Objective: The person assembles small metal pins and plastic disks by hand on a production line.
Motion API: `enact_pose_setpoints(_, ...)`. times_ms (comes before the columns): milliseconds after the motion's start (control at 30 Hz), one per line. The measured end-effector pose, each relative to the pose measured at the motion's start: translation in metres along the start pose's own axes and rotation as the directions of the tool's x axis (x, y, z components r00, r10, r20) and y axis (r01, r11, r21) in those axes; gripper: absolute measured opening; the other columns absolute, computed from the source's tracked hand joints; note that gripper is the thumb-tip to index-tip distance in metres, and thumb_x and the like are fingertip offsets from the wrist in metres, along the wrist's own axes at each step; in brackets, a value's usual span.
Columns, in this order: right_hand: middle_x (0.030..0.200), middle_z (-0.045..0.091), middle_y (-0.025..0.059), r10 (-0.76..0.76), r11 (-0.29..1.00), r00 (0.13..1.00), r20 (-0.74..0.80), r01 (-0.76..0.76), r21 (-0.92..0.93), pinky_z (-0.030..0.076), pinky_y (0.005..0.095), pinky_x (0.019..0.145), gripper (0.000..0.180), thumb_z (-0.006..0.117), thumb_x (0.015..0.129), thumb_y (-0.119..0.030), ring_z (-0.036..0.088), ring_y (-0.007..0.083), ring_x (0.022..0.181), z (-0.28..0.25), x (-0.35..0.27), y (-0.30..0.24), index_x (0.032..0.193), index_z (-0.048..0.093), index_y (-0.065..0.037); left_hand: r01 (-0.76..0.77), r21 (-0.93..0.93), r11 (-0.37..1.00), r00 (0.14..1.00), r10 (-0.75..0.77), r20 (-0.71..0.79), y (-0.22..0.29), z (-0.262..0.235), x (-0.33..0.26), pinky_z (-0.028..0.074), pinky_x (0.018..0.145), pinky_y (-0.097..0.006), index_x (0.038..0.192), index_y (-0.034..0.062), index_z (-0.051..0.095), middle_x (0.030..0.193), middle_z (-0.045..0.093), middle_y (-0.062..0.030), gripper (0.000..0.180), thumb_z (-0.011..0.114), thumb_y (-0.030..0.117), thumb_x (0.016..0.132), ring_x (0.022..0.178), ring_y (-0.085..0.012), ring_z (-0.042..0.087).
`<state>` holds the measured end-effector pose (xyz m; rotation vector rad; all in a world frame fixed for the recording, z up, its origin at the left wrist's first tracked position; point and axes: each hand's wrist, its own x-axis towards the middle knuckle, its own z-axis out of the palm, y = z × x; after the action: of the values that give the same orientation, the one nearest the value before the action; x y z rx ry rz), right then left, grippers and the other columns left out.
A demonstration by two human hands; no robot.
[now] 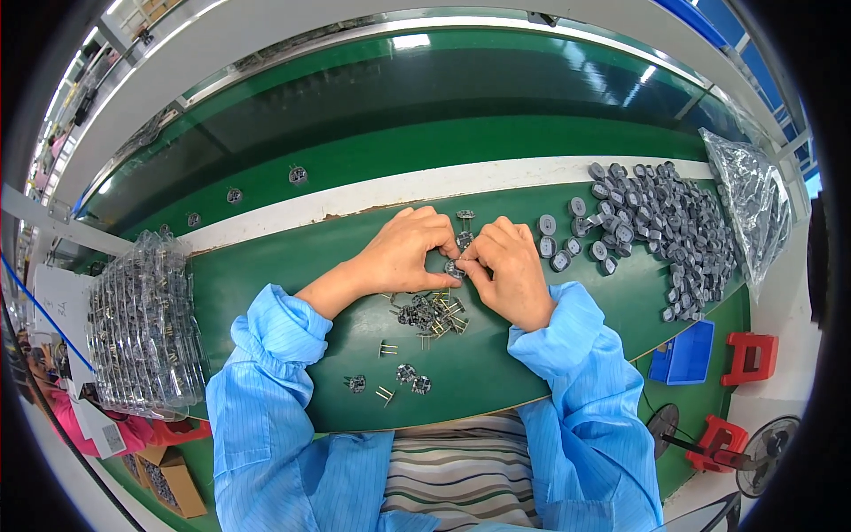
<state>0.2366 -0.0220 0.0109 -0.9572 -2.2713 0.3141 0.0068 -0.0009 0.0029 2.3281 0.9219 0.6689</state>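
My left hand (403,251) curls around a small round dark-and-grey part (454,269), with its thumb and fingers on the rim. My right hand (511,273) pinches at the same part from the other side; the fingertips partly cover it. Just beyond the fingers lie a round part (464,239) and another pronged part (466,215). Below the hands is a loose heap of small dark parts with brass-coloured pins (432,315). Closer to me lie several more, among them a round circuit-like piece (357,384) and a pronged piece (385,395).
A big pile of grey round caps (656,217) spreads over the right of the green table (257,257), beside a clear plastic bag (753,199). Stacked clear trays (146,328) stand at the left. Beyond a white strip (390,192), several round parts sit on a green belt (496,137).
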Motion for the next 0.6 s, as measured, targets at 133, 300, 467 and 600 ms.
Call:
enact_pose_setpoints(133,0.085,0.059,0.0052,0.008,1.000,1.000,-0.002,-0.008,-0.021,0.041,0.0432,0.080,0.019,0.082,0.080,-0.009,0.058,0.0272,0.090,0.000,0.000,-0.004,0.083,0.063,-0.008,0.016,0.031,0.999,1.000,-0.016,0.015,0.002,0.000,0.001,0.044,0.089,-0.039,0.093,0.0119,0.070,0.096,0.067,-0.0007,0.035,0.093,0.030,0.075,0.100,-0.0233,0.061)
enact_pose_setpoints(300,0.086,0.061,0.0057,0.090,0.996,0.995,0.033,-0.089,-0.022,0.040,0.0437,0.079,0.017,0.081,0.081,-0.009,0.058,0.0278,0.089,0.000,-0.001,-0.004,0.082,0.064,-0.008,0.014,0.022,1.000,1.000,-0.015,0.014,0.003,-0.001,0.004,0.044,0.088,-0.039,0.094,0.0117,0.070,0.096,0.067,-0.0005,0.035,0.093,0.030,0.075,0.099,-0.0231,0.061)
enact_pose_setpoints(467,0.087,0.060,0.0082,0.068,0.998,0.997,0.028,-0.068,-0.009,0.041,0.0450,0.079,0.018,0.081,0.080,-0.010,0.058,0.0296,0.090,0.003,0.003,-0.011,0.084,0.064,-0.008,0.039,0.048,0.998,0.999,-0.038,-0.014,0.001,-0.003,-0.003,0.044,0.087,-0.040,0.093,0.0125,0.070,0.096,0.067,-0.0013,0.035,0.093,0.031,0.074,0.100,-0.0241,0.062)
enact_pose_setpoints(600,0.088,0.057,0.0103,0.005,0.985,1.000,0.014,-0.002,-0.172,0.042,0.0469,0.076,0.025,0.081,0.076,-0.010,0.059,0.0333,0.089,0.014,0.000,-0.008,0.086,0.059,-0.008,-0.138,0.073,0.988,0.986,0.144,-0.086,-0.015,0.008,-0.003,0.046,0.081,-0.046,0.094,0.0152,0.070,0.095,0.064,-0.0032,0.036,0.091,0.036,0.073,0.097,-0.0298,0.063)
